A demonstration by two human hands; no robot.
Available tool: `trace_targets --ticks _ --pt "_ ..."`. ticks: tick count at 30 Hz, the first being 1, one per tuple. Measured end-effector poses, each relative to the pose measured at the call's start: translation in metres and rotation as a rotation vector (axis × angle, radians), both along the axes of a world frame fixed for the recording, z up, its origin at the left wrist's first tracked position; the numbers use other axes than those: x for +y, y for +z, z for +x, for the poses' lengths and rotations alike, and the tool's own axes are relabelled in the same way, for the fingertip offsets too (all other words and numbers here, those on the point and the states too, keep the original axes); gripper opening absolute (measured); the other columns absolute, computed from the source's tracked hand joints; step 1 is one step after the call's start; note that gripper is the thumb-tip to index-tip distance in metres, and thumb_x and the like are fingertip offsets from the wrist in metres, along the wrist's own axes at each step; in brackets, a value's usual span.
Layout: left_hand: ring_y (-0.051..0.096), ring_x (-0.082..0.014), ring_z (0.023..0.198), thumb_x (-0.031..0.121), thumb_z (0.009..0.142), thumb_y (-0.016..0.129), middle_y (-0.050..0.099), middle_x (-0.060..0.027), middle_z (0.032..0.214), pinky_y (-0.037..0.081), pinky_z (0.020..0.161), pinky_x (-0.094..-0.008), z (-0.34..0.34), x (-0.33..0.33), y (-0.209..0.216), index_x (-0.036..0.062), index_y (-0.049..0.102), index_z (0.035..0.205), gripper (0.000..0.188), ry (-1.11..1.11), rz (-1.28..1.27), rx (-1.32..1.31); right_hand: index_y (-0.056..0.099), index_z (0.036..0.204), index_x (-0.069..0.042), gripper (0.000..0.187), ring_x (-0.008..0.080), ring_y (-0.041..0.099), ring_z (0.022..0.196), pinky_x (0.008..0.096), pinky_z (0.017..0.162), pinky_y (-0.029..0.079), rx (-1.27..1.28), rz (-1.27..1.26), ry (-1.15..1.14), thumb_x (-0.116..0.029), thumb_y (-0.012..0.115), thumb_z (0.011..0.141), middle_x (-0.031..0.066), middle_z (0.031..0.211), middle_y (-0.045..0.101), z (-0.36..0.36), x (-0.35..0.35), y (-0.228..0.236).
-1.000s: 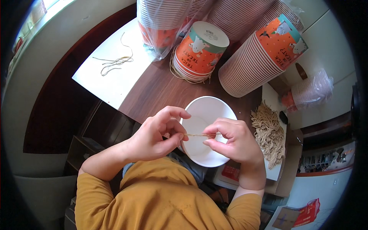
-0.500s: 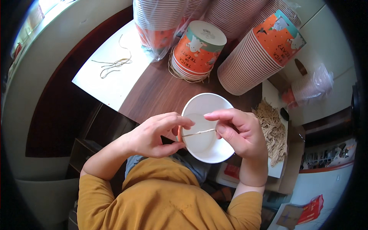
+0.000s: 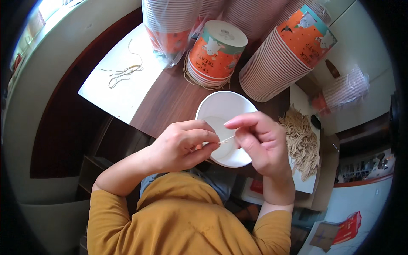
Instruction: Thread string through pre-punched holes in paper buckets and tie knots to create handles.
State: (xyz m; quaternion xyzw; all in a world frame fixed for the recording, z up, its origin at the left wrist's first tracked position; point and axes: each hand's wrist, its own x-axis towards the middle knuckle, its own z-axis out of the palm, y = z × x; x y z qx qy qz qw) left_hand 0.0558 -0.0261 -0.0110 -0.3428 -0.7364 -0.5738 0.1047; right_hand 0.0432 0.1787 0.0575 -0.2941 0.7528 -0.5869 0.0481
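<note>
A white-lined paper bucket stands in front of me with its mouth toward me. Over its opening stretches a short length of pale string. My left hand pinches one end between thumb and fingertips. The other end runs into my right hand, where curled fingers appear to hold it. That hand's thumb and index finger are apart. An upside-down orange and green bucket stack stands just beyond, with loops of twine round its base.
A tall bucket stack leans at the right, and plastic-wrapped stacks stand at the back. Cut strings lie on a white surface at the left. A heap of string lies at the right beside a cardboard box.
My left thumb and fingers have closed to a pinch on the string and moved right, nearer my right hand. The white-lined bucket now sits slightly farther away.
</note>
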Motion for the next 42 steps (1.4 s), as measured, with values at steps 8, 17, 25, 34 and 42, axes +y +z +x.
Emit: trace_targets --ticks 8,17,25,34,42 --pt "0.065 -0.0185 0.076 -0.003 0.083 0.07 0.066 -0.0112 0.091 0.052 0.063 -0.0276 -0.004 -0.009 -0.023 -0.0009 0.067 0.093 0.01 0.018 -0.011 -0.026 0.062 0.104 0.001 0.014 0.0039 0.05 0.069 0.0185 0.064 0.042 0.048 -0.312 -0.073 0.001 0.052 0.095 0.0008 0.082 0.059 -0.006 0.007 0.005" --pt "0.065 -0.0193 0.08 0.005 0.08 0.077 0.064 -0.01 0.097 0.055 0.065 -0.0293 0.0 -0.009 -0.029 0.0016 0.067 0.104 0.026 0.019 -0.006 0.081 0.07 0.092 -0.002 0.014 0.0109 0.055 0.058 0.023 0.056 0.044 0.283 -0.052 -0.199 0.004 0.062 0.084 0.0047 0.067 0.061 0.005 0.024 0.011" --pt "0.062 -0.0253 0.078 0.001 0.07 0.078 0.061 -0.0084 0.094 0.053 0.069 -0.0344 -0.004 -0.011 -0.025 0.004 0.066 0.101 0.033 0.127 -0.245 0.371 0.071 0.095 -0.002 0.033 0.022 0.055 0.061 0.0323 0.061 0.043 0.518 0.415 -0.091 0.006 0.075 0.064 0.006 0.069 0.061 0.019 0.084 0.002" --pt "0.062 -0.0249 0.08 0.003 0.071 0.076 0.06 -0.0074 0.092 0.052 0.073 -0.0365 0.0 0.006 -0.015 0.0061 0.065 0.096 0.028 0.062 -0.311 0.296 0.067 0.08 -0.005 0.021 0.0219 0.055 0.064 0.0378 0.07 0.047 0.842 0.301 -0.332 0.008 0.066 0.064 0.0051 0.07 0.06 0.018 0.072 0.002" --pt "0.058 -0.0222 0.076 0.002 0.068 0.071 0.057 -0.0067 0.091 0.051 0.069 -0.0335 -0.01 -0.012 -0.006 0.0044 0.065 0.095 0.029 0.13 -0.416 0.605 0.073 0.095 -0.002 0.027 0.0321 0.064 0.109 0.0467 0.103 0.042 0.259 0.419 0.132 -0.014 0.078 0.071 0.0163 0.11 0.068 0.032 0.114 -0.015"
